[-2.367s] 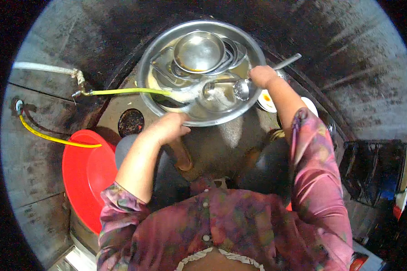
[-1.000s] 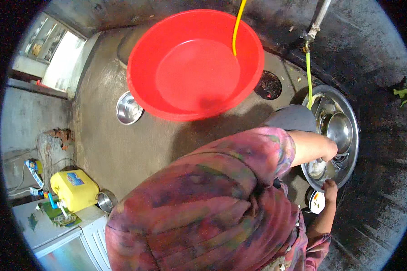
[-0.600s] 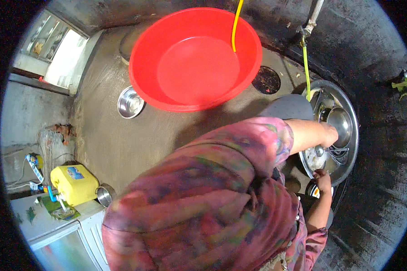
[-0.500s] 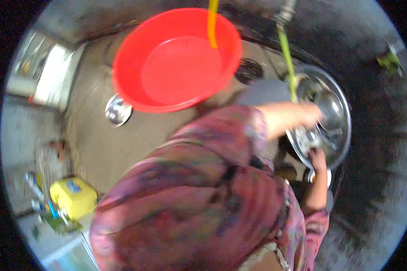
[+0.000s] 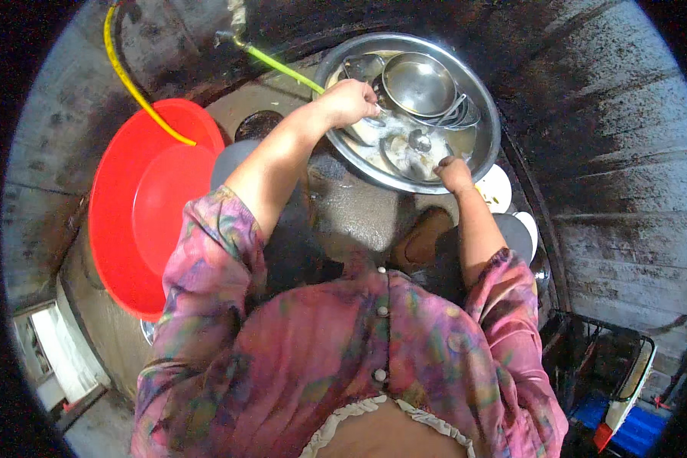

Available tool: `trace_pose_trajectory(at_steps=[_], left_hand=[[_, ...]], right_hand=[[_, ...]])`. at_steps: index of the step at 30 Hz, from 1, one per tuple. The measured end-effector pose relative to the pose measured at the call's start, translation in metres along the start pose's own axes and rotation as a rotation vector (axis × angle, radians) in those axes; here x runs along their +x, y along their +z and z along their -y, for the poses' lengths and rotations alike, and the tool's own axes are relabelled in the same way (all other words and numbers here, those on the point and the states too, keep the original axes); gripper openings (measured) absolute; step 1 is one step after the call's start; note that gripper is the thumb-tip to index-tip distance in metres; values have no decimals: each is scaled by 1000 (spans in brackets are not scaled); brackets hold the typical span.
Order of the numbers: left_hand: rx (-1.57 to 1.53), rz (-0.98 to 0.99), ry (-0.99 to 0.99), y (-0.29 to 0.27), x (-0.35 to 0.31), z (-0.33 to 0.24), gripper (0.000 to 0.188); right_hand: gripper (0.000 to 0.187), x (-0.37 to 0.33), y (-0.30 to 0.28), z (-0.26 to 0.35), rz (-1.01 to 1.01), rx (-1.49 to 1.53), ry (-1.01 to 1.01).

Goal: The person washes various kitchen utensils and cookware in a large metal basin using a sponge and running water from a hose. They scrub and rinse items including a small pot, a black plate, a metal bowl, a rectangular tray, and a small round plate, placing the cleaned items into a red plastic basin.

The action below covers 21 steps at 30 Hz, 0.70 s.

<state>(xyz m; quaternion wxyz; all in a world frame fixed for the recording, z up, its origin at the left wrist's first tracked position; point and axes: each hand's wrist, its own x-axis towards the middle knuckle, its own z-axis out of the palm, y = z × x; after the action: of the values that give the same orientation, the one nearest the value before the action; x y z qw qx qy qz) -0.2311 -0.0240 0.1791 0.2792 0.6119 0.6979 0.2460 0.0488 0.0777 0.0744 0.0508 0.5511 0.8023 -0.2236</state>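
Against stained walls (image 5: 611, 95), utensils (image 5: 419, 140) in a metal basin (image 5: 489, 126) are seemingly being rinsed, left hand (image 5: 349, 103) curled above it, right hand (image 5: 455, 175) curled at its near rim, grips unclear, steadying needed next.

The tub (image 5: 156, 206) stands left of the basin (image 5: 489, 137).

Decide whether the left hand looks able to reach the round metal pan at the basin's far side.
Probably yes: the left hand is over the left part of the basin, close beside the round metal pan, and nothing seems to cover it or block the way.
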Motion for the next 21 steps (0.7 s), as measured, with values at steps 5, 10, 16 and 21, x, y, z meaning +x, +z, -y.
trace_pose_trajectory(at_steps=[5,10,16,21], left_hand=[[-284,-48,-116,-17,10,15,25],[-447,-97,-97,-25,38,43,27],[-205,-67,-152,-16,38,19,29],[-184,62,-226,-8,41,8,30]], right_hand=[[35,34,38,-13,219,-240,20],[48,75,75,14,405,-170,53],[66,94,90,22,434,-279,104],[80,127,113,2,542,-239,-47]])
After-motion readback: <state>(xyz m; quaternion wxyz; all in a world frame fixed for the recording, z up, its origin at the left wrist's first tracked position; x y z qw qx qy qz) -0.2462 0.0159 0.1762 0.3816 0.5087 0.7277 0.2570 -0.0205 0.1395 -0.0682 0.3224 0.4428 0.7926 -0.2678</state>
